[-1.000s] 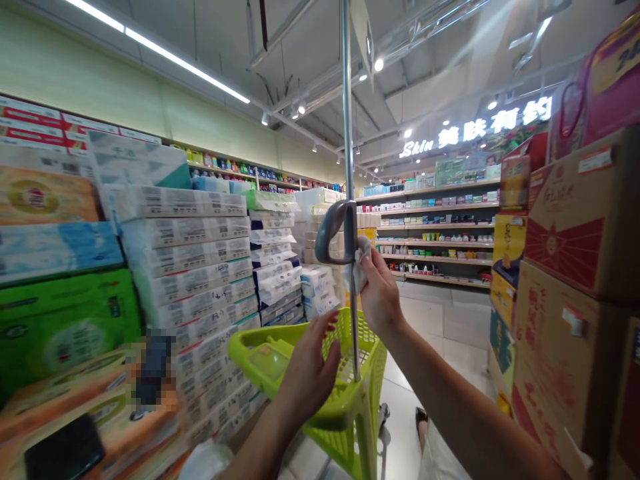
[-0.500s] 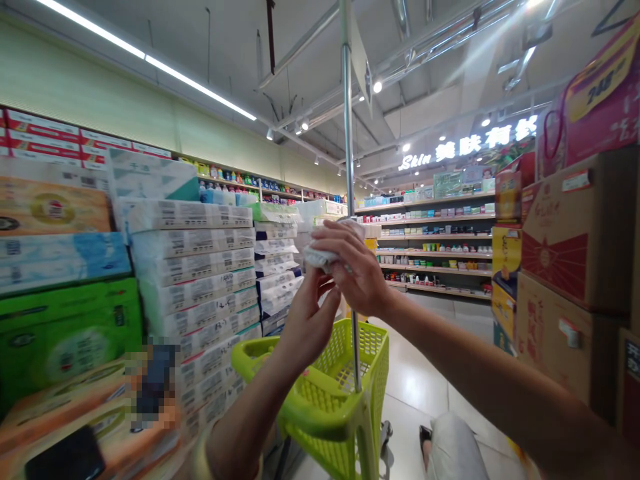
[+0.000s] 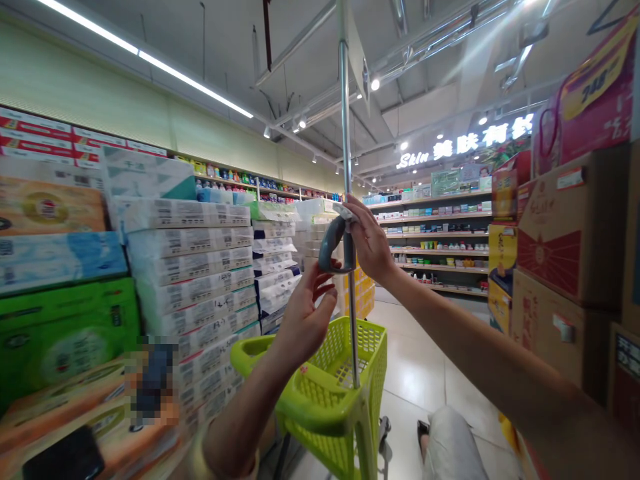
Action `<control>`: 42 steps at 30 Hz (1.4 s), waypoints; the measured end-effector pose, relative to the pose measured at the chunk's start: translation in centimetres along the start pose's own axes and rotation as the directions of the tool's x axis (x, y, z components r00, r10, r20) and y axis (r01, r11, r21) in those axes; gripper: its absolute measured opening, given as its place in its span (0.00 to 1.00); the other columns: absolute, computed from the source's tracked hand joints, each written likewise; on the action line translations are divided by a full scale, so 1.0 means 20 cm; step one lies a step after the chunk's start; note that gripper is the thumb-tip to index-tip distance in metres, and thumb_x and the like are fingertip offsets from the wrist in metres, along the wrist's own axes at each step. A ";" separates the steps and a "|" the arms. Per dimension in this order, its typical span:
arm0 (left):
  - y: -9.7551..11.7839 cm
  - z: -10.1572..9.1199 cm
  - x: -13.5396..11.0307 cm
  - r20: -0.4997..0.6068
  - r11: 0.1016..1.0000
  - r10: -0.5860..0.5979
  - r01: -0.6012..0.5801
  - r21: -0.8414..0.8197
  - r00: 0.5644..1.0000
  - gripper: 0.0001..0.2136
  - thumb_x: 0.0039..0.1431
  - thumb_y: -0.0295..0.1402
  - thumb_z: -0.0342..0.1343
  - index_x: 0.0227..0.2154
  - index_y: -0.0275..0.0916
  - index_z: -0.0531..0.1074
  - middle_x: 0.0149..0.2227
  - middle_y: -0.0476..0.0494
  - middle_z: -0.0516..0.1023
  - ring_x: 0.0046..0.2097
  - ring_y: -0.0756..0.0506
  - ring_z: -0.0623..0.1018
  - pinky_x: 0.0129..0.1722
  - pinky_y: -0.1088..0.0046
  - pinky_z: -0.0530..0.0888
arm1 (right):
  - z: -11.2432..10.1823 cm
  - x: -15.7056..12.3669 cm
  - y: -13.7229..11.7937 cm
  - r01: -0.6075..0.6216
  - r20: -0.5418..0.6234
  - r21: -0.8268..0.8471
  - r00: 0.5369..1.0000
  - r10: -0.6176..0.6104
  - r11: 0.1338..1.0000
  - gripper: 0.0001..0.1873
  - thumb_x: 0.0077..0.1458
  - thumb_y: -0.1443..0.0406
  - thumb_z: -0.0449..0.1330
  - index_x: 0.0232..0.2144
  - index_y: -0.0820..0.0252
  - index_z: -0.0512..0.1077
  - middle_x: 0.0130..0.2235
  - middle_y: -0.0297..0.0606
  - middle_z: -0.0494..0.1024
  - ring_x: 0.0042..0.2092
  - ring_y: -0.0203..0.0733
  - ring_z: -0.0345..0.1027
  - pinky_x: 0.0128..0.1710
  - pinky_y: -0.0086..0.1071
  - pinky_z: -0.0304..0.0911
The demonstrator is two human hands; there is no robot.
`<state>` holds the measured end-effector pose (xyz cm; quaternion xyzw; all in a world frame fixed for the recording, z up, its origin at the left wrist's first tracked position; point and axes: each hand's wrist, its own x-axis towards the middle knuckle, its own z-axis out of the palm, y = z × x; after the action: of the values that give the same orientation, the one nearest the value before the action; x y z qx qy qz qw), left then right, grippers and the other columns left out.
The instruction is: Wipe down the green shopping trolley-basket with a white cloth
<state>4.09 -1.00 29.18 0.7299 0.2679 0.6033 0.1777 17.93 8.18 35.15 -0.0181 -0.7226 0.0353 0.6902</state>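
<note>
A lime-green shopping basket (image 3: 334, 393) on wheels stands in front of me, with a tall metal pole (image 3: 347, 167) rising from it. A grey loop handle (image 3: 331, 241) sits on the pole at chest height. My right hand (image 3: 369, 241) presses a small white cloth (image 3: 345, 212) against the top of that handle, fingers closed around it. My left hand (image 3: 303, 319) is just below the handle, fingers curled and parted, fingertips touching its lower end, holding nothing I can make out.
Stacks of tissue and toilet-paper packs (image 3: 187, 267) fill the left side. Cardboard boxes (image 3: 570, 227) are piled on the right. Shelves of bottles (image 3: 435, 233) line the far wall beyond a tiled aisle floor (image 3: 430, 360). A shoe (image 3: 423, 430) shows below.
The right hand with the cloth has slid from over the handle's front to its top right, uncovering the grey loop. The left hand stayed just under the handle.
</note>
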 end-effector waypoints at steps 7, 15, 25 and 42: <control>0.00 0.00 0.01 -0.026 0.999 0.031 -0.031 0.024 0.999 0.11 0.59 0.36 0.50 0.44 0.41 0.66 0.50 0.41 0.73 0.51 0.44 0.74 0.50 0.64 0.72 | 0.09 -0.14 0.09 -0.447 -0.059 0.570 0.815 0.577 0.690 0.10 0.57 0.58 0.53 0.38 0.55 0.70 0.34 0.31 0.76 0.36 0.34 0.71 0.39 0.31 0.69; 0.01 -0.01 0.07 -0.141 0.998 0.029 -0.021 0.055 0.990 0.13 0.59 0.43 0.53 0.39 0.38 0.69 0.37 0.44 0.78 0.40 0.47 0.78 0.41 0.70 0.74 | 0.05 -0.40 0.06 -0.697 0.328 0.695 0.526 0.785 0.176 0.11 0.53 0.61 0.51 0.29 0.60 0.70 0.24 0.34 0.76 0.24 0.36 0.69 0.24 0.28 0.65; 0.01 -0.07 0.06 -0.180 0.998 0.046 -0.037 0.054 0.983 0.17 0.57 0.47 0.56 0.38 0.37 0.72 0.38 0.43 0.80 0.42 0.46 0.78 0.44 0.69 0.74 | 0.11 -0.79 0.01 -0.732 0.397 0.667 0.507 0.765 0.139 0.12 0.49 0.57 0.58 0.33 0.57 0.69 0.26 0.31 0.74 0.26 0.34 0.67 0.26 0.26 0.63; -0.24 -0.04 -0.20 -0.224 0.988 -0.144 0.154 0.027 0.964 0.20 0.59 0.38 0.53 0.54 0.40 0.63 0.54 0.38 0.71 0.53 0.44 0.74 0.54 0.61 0.71 | 0.20 -1.41 -0.04 -0.744 0.141 0.116 0.669 0.730 0.658 0.19 0.54 0.67 0.56 0.49 0.52 0.69 0.45 0.36 0.75 0.46 0.44 0.69 0.50 0.38 0.62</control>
<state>1.90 0.30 23.43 0.6397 0.3534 0.6597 0.1753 15.18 5.15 6.93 -0.2509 -0.6754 0.3717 0.5854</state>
